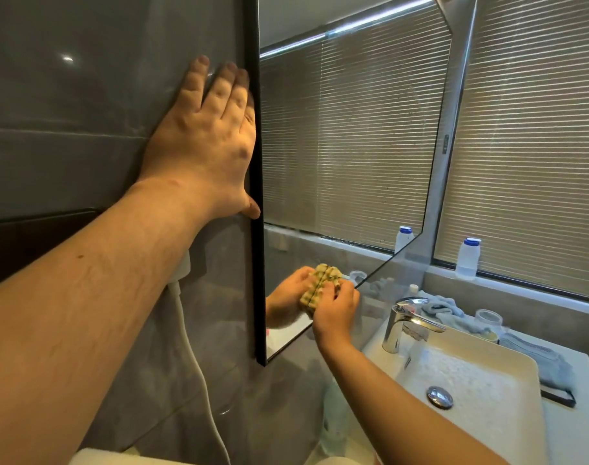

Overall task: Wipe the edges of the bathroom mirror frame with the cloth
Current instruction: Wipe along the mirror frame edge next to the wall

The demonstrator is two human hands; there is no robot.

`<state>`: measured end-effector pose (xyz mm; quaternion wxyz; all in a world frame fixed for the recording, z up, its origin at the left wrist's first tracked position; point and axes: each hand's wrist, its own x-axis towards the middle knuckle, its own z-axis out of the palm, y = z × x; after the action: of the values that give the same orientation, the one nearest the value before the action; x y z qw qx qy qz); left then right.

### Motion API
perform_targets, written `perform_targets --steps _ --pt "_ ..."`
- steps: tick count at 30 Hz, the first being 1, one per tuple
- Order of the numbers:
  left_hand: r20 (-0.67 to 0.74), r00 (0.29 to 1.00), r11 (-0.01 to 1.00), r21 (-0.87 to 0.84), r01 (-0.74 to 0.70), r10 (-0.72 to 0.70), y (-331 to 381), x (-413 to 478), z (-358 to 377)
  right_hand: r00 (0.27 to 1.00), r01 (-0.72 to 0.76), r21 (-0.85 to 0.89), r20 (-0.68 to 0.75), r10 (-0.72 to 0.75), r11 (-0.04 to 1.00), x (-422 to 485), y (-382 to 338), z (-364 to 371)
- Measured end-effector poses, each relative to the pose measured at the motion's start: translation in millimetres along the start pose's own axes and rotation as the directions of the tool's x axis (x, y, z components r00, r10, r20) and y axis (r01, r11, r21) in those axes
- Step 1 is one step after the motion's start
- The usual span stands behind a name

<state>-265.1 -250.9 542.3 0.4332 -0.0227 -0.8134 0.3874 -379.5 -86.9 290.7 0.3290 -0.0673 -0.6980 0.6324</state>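
The bare left hand [206, 142] lies flat, fingers straight, on grey wall tile beside the black mirror frame [257, 196]; the right hand [335, 312] grips a yellow-green checked cloth [323, 283] against the mirror's lower edge.

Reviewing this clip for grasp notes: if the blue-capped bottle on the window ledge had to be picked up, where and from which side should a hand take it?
Grip the bottle round its straight clear body below the blue cap, coming from the sink side. It stands upright and apart on the ledge, with the blinds close behind it, so probably only the front and flanks are free.
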Motion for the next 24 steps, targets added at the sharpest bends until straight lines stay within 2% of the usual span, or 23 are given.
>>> perform_targets --steps 2,3,5,7,10,12,13,15,17,22,24 --pt "0.0 1.0 1.0 0.003 0.0 0.0 -0.1 -0.6 -0.3 0.975 0.219 0.035 0.041 -0.22 0.975 -24.7 -3.6 3.3" --pt "0.001 1.0 1.0 0.006 -0.001 0.001 0.1 -1.0 -0.5 0.933 0.353 0.054 0.057 -0.356 0.934 -37.1 -4.3 5.0" --pt "0.001 1.0 1.0 0.011 -0.004 0.004 0.2 -1.3 -1.0 0.798 0.587 0.097 0.097 -0.594 0.804 -58.1 -4.4 9.1" --pt "-0.004 1.0 1.0 0.007 -0.004 0.004 0.0 -1.2 -1.5 0.699 0.691 0.128 0.128 -0.703 0.711 -67.5 -5.2 12.7" --pt "-0.002 1.0 1.0 0.006 -0.006 0.006 0.0 -1.4 -1.2 0.672 0.723 0.124 0.098 -0.734 0.679 -57.3 -8.3 16.4" --pt "-0.003 1.0 1.0 0.012 -0.007 0.007 -0.1 -1.2 -0.1 0.72 0.688 0.097 0.031 -0.693 0.719 -38.8 -13.4 18.7" --pt "-0.004 1.0 1.0 0.013 -0.006 0.006 -0.1 -1.3 0.1 0.773 0.633 0.078 -0.01 -0.634 0.77 -27.3 -18.0 19.5" --pt "-0.005 1.0 1.0 0.004 -0.007 0.007 -0.2 -1.2 0.2 0.901 0.432 0.067 -0.072 -0.427 0.899 -2.4 -27.4 18.9" --pt "-0.006 1.0 1.0 0.006 -0.011 0.011 -0.1 -1.1 0.1 0.977 0.2 0.07 -0.095 -0.193 0.977 23.7 -28.8 16.2" --pt "-0.006 1.0 1.0 0.0 -0.009 0.009 -0.2 -0.7 -1.4 0.986 -0.095 0.027 -0.138 0.098 0.995 66.8 -15.4 5.4" --pt "-0.005 1.0 1.0 -0.007 -0.006 0.006 -0.4 -0.4 -2.0 0.984 -0.114 0.035 -0.135 0.118 0.993 67.7 -16.3 2.5"
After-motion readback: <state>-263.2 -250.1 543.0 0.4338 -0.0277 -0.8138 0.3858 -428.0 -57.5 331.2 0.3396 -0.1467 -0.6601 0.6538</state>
